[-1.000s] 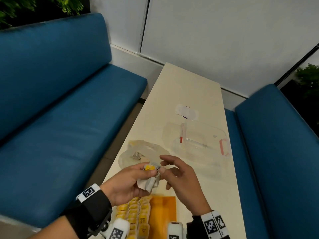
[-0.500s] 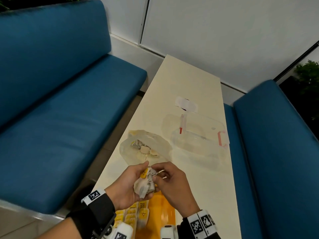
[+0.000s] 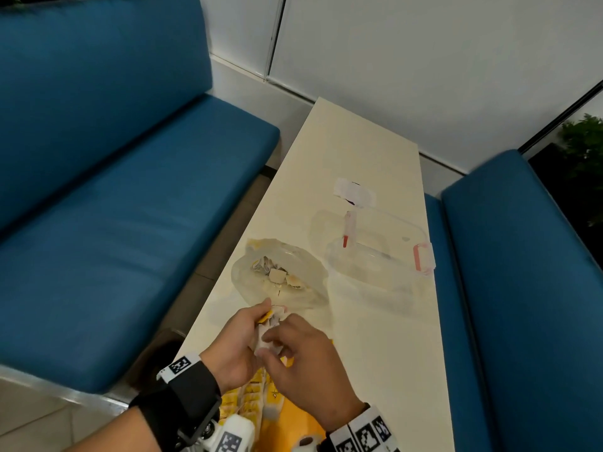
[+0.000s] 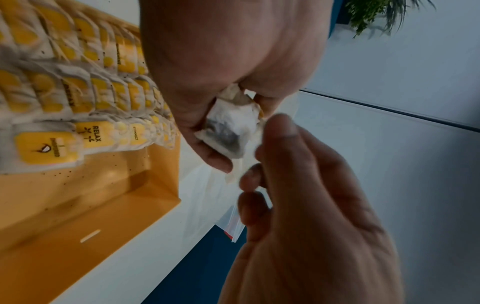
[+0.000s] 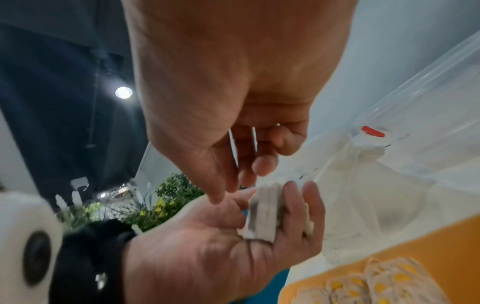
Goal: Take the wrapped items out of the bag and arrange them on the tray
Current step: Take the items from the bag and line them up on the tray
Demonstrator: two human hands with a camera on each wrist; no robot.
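Observation:
My left hand (image 3: 254, 324) grips a small bundle of white wrapped tea bags (image 4: 228, 131) above the near end of the table. My right hand (image 3: 277, 349) is against the bundle, fingertips (image 5: 265, 166) touching its top edge; the thumb stands apart from them in the right wrist view. Just beyond the hands the clear plastic bag (image 3: 280, 278) lies open with more wrapped items inside. The orange tray (image 4: 78, 205) sits below my hands, with rows of yellow-and-white wrapped items (image 4: 85, 92) filling its left part.
A clear lidded container (image 3: 375, 256) with red clips stands to the right of the bag. A white label (image 3: 354, 192) lies farther back on the cream table (image 3: 375, 353). Blue benches (image 3: 114, 223) flank the table on both sides.
Both hands have drawn nearer to me with the bundle, over the tray's far edge. My right hand has closed in from an open spread to lie against the bundle.

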